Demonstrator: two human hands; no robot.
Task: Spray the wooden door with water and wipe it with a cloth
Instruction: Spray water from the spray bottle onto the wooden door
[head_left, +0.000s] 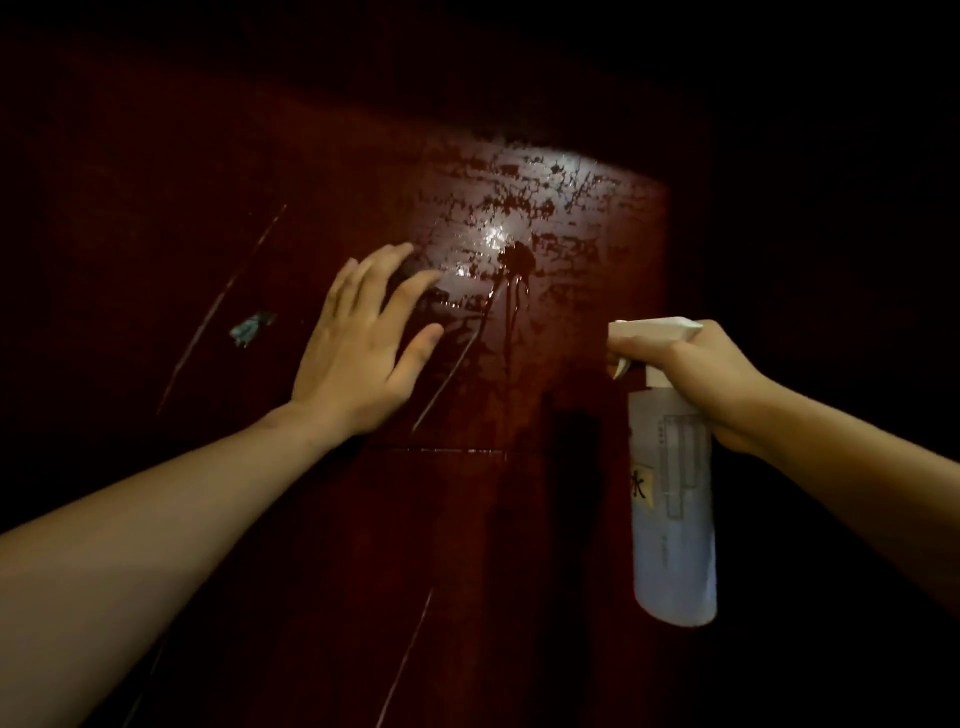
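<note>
Nearest us on the right, our right hand (711, 384) has its fingers wrapped around the neck and trigger of a spray bottle (672, 519), nozzle toward the door. Further out, our left hand (358, 358) is flat with fingers spread, holding nothing, at or just off the dark wooden door (208, 156). Beyond it a wet patch (545, 223) glistens and drips. We judge spraying is under way. Wiping comes next and needs a cloth, but none is visible.

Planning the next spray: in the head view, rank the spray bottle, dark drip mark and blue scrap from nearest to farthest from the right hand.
1. Spray bottle: gripped by the right hand.
2. Dark drip mark: up-left, on the door.
3. Blue scrap: far left, beyond the left hand.
</note>
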